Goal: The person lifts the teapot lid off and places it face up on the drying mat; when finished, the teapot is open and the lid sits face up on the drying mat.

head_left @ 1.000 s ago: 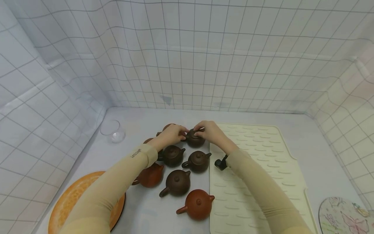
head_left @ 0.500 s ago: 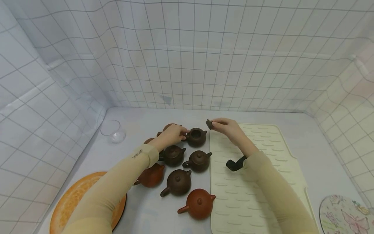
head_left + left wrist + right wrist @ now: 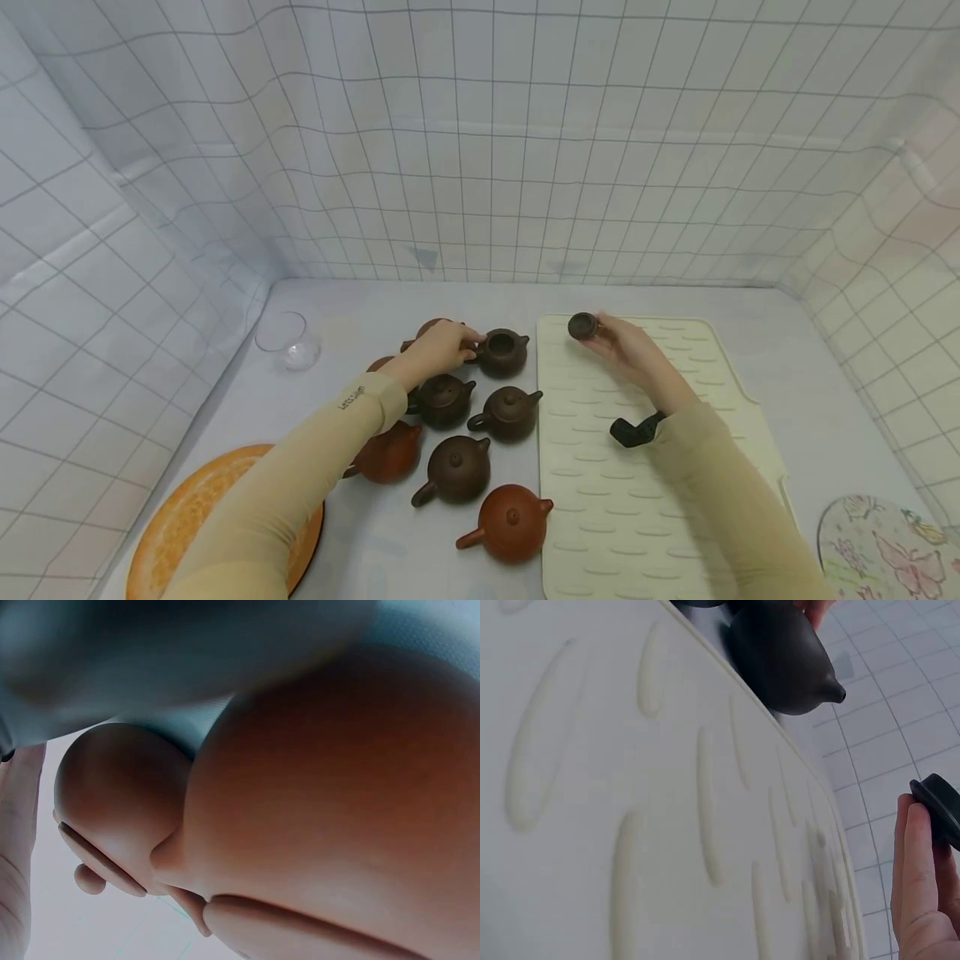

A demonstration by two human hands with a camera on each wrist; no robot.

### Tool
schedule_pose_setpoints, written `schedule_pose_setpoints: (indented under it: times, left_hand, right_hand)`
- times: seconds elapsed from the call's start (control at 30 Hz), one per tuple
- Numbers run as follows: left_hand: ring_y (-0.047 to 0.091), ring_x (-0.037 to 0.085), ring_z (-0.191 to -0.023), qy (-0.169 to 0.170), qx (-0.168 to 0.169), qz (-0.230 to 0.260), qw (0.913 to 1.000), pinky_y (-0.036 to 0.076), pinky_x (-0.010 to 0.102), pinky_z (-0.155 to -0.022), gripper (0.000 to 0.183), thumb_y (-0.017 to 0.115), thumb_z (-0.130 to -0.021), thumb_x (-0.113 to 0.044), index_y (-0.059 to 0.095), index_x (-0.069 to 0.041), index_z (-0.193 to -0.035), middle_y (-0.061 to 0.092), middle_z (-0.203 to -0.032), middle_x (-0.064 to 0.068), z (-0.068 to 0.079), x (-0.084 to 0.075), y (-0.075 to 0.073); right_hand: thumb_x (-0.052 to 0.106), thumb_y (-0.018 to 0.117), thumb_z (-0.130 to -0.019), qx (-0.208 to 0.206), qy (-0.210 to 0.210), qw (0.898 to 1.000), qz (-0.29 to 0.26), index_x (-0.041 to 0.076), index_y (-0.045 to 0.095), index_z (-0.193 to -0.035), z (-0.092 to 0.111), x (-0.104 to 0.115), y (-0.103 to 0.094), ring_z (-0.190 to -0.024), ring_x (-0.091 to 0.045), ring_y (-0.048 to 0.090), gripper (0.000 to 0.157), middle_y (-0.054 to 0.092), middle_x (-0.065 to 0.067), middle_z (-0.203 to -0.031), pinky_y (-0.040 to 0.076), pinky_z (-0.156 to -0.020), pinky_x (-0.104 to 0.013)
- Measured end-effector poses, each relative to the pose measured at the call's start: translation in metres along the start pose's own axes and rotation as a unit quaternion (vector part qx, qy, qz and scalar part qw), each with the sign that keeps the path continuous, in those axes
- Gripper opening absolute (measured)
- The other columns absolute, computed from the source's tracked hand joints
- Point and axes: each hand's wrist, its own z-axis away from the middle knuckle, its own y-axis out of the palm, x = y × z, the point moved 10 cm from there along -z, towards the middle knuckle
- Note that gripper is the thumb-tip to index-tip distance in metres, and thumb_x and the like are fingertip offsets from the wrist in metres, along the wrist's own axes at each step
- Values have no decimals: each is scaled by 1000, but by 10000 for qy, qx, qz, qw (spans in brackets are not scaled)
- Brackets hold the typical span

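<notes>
At the back of the group stands a dark brown teapot with its round mouth uncovered. My left hand pinches its handle, most of which the fingers hide. Up over the cream mat, my right hand holds the small dark teapot lid, its hollow underside turned to the head camera. The right wrist view has the lid at the fingertips, apart from the pot. Two reddish-brown teapots, a near one and a smaller-looking one, fill the left wrist view.
Several lidded teapots stand close by, including a dark one, another dark one and a red one. The cream ridged mat lies right. A clear glass, an orange round plate and a patterned disc lie outward.
My right hand has lifted the lid off the dark teapot and carried it right over the mat, turning its underside into view. My left hand has stayed at the handle.
</notes>
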Motion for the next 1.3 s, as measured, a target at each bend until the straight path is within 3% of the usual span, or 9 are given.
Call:
schedule_pose_setpoints:
  times: [0.13, 0.3, 0.47, 0.63, 0.87, 1.1, 1.3]
  left_hand:
    - [65, 26, -111, 58, -78, -30, 9999, 54, 35, -93, 36, 64, -96, -9, 63, -5, -131, 70, -121, 11, -1, 0, -1]
    - [64, 27, -115, 49, -83, -11, 10000, 53, 36, -94, 36, 64, -96, -9, 63, -5, -131, 68, -125, 11, -1, 1, 0]
    - [65, 27, -113, 111, -141, -3, 9998, 54, 35, -92, 35, 64, -95, -9, 65, -5, -130, 69, -124, 12, 0, -1, -2]
    - [64, 26, -114, 71, -108, 28, 9999, 53, 35, -93, 35, 64, -95, -9, 64, -5, -131, 69, -124, 12, 1, -1, -2]
    - [65, 26, -113, 42, -73, 18, 10000, 54, 34, -91, 36, 64, -96, -9, 63, -6, -132, 69, -123, 11, 1, 1, 0]
    - [67, 24, -107, -3, -35, 80, 10000, 54, 34, -90, 37, 64, -96, -9, 62, -7, -133, 72, -115, 10, 0, 3, 1]
    - [67, 24, -104, 37, 1, 117, 9999, 54, 33, -87, 38, 64, -96, -10, 62, -7, -134, 72, -113, 11, 0, 3, 1]
  right_hand:
    - [22, 41, -107, -255, 138, 9936, 1095, -7, 28, -150, 5, -5, -16, -96, -1, 66, 54, 58, -3, -121, 52, -92, -18]
    - [31, 46, -106, -719, 293, 9656, 2481, -5, 35, -149, 8, -10, -34, -94, 3, 60, 58, 43, -21, -144, 52, -90, -16]
    - [33, 51, -104, -1124, 147, 9307, 3477, -3, 50, -141, 13, -6, -42, -86, 2, 62, 51, 52, -24, -139, 55, -83, -16]
    - [32, 53, -103, -1394, 50, 9146, 3796, -2, 56, -136, 18, -2, -43, -77, 4, 64, 48, 56, -24, -135, 55, -77, -15]
    - [31, 51, -104, -1466, 80, 9060, 3970, 0, 56, -137, 19, -2, -41, -75, 6, 62, 46, 55, -23, -138, 53, -75, -13]
    - [27, 51, -104, -1482, 5, 9189, 3656, -6, 55, -135, 20, -1, -43, -79, 3, 63, 45, 62, -22, -124, 56, -79, -16]
    - [27, 51, -104, -1423, 159, 9227, 3580, -6, 53, -136, 21, -1, -44, -79, 3, 64, 47, 64, -17, -118, 56, -80, -16]
